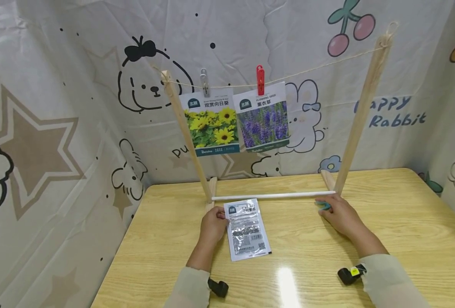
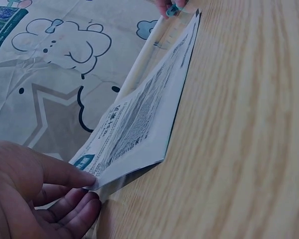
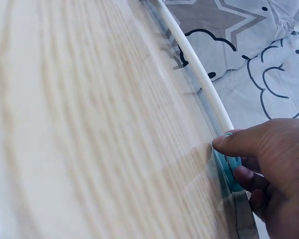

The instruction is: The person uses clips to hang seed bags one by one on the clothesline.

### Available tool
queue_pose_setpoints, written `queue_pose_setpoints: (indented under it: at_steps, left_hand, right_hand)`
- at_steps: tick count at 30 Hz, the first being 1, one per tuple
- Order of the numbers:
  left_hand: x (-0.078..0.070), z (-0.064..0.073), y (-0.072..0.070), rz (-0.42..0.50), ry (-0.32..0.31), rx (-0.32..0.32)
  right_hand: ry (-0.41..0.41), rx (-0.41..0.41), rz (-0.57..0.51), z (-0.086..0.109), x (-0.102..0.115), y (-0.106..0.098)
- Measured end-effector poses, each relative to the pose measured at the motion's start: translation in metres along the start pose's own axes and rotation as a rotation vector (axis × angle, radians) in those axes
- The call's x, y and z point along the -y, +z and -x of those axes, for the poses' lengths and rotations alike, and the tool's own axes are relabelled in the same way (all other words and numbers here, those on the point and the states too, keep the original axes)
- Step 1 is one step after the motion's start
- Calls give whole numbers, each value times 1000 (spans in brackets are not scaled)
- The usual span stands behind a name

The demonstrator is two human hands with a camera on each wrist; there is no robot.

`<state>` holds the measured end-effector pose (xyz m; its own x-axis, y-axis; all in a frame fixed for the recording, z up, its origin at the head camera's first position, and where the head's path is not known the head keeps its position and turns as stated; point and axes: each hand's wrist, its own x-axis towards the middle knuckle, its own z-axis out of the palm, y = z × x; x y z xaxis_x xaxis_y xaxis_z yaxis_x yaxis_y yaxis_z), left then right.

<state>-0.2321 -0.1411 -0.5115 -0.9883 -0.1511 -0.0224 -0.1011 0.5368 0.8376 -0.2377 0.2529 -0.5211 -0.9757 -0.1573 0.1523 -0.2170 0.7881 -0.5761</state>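
Observation:
My left hand (image 1: pixel 213 226) pinches the upper left edge of a silver-white seed packet (image 1: pixel 246 231), its printed back turned up, low over the table. In the left wrist view the thumb lies on top of the packet (image 2: pixel 139 124) at its corner, with the fingers curled beneath. Over by the right post, my right hand (image 1: pixel 339 215) pinches a small teal clothespin (image 1: pixel 323 205) between thumb and fingers. The right wrist view shows this clothespin (image 3: pixel 229 172) partly covered by the fingers, close beside the white rod.
Two wooden posts (image 1: pixel 360 115) carry a string (image 1: pixel 320 67), joined below by a white rod (image 1: pixel 273 196). A sunflower packet (image 1: pixel 212 124) hangs from a grey clothespin (image 1: pixel 204 83), a lavender packet (image 1: pixel 264 119) from a red clothespin (image 1: pixel 260 80). A patterned cloth (image 1: pixel 231 38) stands behind the table (image 1: pixel 300 244).

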Motion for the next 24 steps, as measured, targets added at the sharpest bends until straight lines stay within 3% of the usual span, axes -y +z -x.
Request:
queue_pose_setpoints:
  at_steps: [24]
  left_hand:
    - [2,1,-5,36,9,-2]
  right_hand:
    - [-4,2,-16,-1,3,-2]
